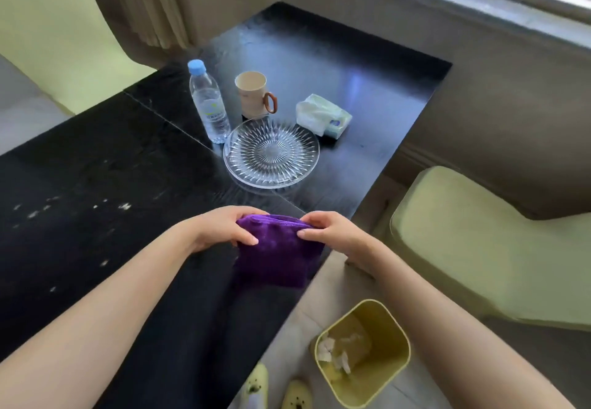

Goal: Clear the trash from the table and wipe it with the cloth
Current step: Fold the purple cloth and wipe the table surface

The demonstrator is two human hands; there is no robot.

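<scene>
Cloth (281,248) folded, top edge crosswise between left hand (220,229) and right hand (332,232)

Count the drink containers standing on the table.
2: a water bottle at the glass plate's far left, and a mug just right of the bottle. None appears hidden.

I can't read any text here. The label on my water bottle (209,104) is blurred, and the print on the tissue pack (323,115) too.
</scene>
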